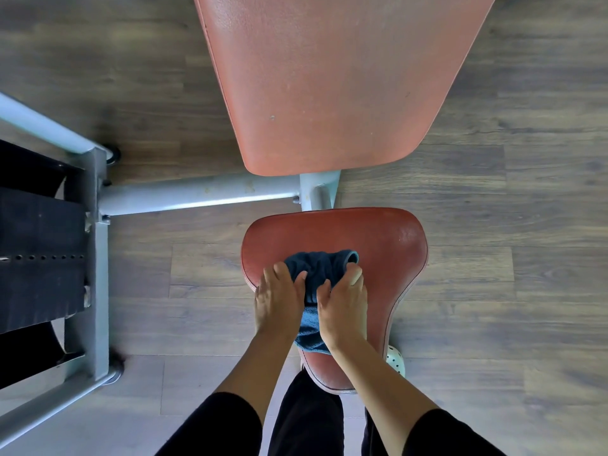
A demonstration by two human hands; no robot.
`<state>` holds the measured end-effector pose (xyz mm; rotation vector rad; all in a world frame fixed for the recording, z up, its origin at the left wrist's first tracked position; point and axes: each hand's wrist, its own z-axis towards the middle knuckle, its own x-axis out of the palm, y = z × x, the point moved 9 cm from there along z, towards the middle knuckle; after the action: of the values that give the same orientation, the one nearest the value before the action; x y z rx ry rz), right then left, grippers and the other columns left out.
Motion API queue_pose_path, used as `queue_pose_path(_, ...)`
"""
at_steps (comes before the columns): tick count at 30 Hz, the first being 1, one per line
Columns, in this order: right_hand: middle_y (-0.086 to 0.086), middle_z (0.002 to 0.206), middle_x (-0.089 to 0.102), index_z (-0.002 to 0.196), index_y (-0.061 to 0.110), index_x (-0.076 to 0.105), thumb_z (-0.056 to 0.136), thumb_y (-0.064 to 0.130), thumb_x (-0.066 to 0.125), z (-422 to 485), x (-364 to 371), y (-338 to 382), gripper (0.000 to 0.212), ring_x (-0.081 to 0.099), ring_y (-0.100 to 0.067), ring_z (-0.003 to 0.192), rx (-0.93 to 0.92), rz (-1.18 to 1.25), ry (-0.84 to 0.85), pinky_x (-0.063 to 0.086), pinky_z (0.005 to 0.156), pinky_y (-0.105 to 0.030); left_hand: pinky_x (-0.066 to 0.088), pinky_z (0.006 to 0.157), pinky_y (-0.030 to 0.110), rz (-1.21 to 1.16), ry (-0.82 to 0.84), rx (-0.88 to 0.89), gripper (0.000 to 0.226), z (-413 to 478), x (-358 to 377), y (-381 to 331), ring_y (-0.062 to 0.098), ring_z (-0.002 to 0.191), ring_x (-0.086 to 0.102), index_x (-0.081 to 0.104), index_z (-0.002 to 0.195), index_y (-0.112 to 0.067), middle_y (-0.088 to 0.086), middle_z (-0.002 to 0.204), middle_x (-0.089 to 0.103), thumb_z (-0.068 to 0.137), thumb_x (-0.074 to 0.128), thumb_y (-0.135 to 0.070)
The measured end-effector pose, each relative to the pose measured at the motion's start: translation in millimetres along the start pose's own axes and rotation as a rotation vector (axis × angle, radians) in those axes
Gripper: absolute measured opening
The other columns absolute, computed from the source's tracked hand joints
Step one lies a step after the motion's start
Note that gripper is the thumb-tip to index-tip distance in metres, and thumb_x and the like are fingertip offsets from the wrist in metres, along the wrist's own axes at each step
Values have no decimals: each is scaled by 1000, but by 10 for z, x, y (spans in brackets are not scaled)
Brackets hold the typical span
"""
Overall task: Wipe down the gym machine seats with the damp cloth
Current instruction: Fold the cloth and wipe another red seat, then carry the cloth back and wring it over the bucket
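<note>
**Pressing the cloth on the seat with both hands**

Bunching under your palms, the dark blue cloth (318, 271) lies on the red seat (388, 245), left of its centre, with a lighter blue tail trailing back toward the narrow near end. Your left hand (278, 299) rests flat on the cloth's left side by the seat's left edge, fingers together and thumb angled inward. Your right hand (343, 306) covers the cloth's right side, fingers curled over the fabric, thumb close to the left thumb. The seat's right half is bare and shiny. Beyond its far edge a grey post (317, 190) joins it to the larger red back pad (329, 83). A grey tube (197, 195) runs left to the frame (95, 258) and the black weight stack (39, 255). A white perforated shoe (396, 360) peeks from under the seat's right edge, on wood-look flooring (510, 225).
</note>
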<state>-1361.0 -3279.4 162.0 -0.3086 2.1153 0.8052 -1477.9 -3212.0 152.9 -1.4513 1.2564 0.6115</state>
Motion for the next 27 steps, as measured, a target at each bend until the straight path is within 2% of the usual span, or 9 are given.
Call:
queue_pose_path(2,-16,111,49,118,-1,39,91,10,50,6,-17,28,31,54,-32,95,3,124,9,47,80,-39,43,41,33,-14,-18,40,32,1,-23,-17,29,46,51,44,78,-5,11,60,50,89,58,-31)
queue_pose_path(5,-11,113,42,115,4,36,93,9,45,9,-62,10,25,53,-29,85,62,233,20,39,67,-30,37,36,29,-33,-29,87,31,9,-43,-43,28,39,48,42,77,-6,9,53,49,87,64,-26)
queue_pose_path(8,-8,105,45,112,7,34,95,19,47,1,-98,14,24,48,-23,76,130,330,26,34,65,-28,37,43,31,-77,0,66,29,-4,-44,-50,30,48,52,39,83,-8,10,61,52,94,50,-32)
queue_pose_path(11,-1,84,51,102,13,29,94,30,53,-3,-183,30,30,58,-30,82,161,339,48,32,64,-27,39,51,33,-94,47,30,28,-63,-103,-63,34,59,59,34,88,-10,9,68,57,98,41,-36)
queue_pose_path(13,-5,89,56,106,11,31,94,31,54,-45,-325,27,33,60,-32,90,171,310,63,34,67,-27,45,54,36,-114,63,37,29,-139,-231,-149,36,64,62,38,92,-7,10,70,61,98,42,-35)
queue_pose_path(16,-11,104,63,117,9,35,95,34,51,-235,-657,64,37,61,-33,95,149,287,32,43,72,-33,46,58,37,-140,83,75,29,-317,-540,-404,36,67,63,38,94,-7,9,72,61,98,43,-35)
queue_pose_path(21,-12,107,64,124,12,35,96,41,46,-694,-1418,9,42,62,-34,96,174,227,-54,43,70,-34,41,54,33,-193,108,200,26,-694,-1124,-1041,29,58,56,32,91,-14,-7,63,46,97,44,-37)
queue_pose_path(27,-13,105,61,120,10,33,93,39,54,-1273,-2471,-183,44,62,-34,95,189,434,-205,49,78,-42,31,50,29,-225,122,368,24,-1221,-1646,-1951,20,51,45,38,92,-14,-10,62,41,96,47,-36)
